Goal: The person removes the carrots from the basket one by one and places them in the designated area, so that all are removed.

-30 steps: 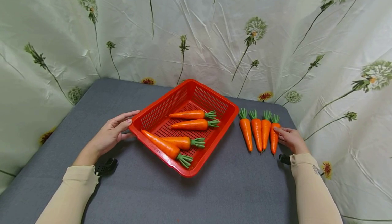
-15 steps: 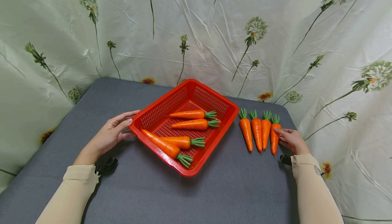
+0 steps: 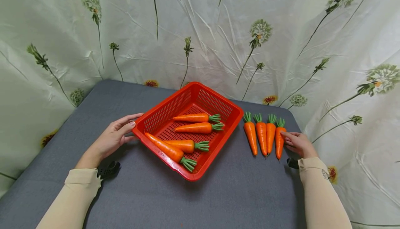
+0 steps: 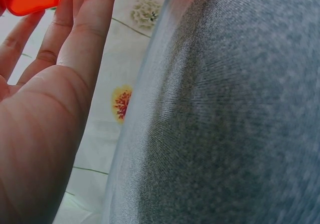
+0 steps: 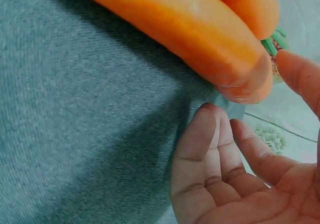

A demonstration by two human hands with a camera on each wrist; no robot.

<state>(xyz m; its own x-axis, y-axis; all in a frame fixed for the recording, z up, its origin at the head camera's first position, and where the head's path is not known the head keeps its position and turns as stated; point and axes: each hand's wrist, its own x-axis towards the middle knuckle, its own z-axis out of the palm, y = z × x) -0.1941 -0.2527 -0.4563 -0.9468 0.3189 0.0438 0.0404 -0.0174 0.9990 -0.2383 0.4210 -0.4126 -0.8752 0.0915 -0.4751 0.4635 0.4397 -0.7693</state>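
In the head view a red plastic basket (image 3: 224,145) sits mid-table with several carrots (image 3: 197,128) inside, green tops pointing right. My left hand (image 3: 111,136) touches the basket's left corner, thumb at the rim, fingers fairly straight along the outside. The left wrist view shows those fingers reaching up to the red rim (image 4: 35,3). Right of the basket, several carrots lie side by side, tops away from me. My right hand (image 3: 298,144) is at the rightmost carrot (image 3: 279,145), thumb at its upper part. In the right wrist view its fingers are loosely bent, apart from the carrot (image 5: 200,32).
A grey cloth covers the table (image 3: 237,187). Behind and beside it hangs a pale curtain (image 3: 131,20) with printed flowers. The row of carrots lies near the table's right edge, close to the basket's right corner.
My right hand has shifted slightly right, its thumb drawing back toward the rightmost carrot's edge. The left hand, basket and carrots look unchanged.
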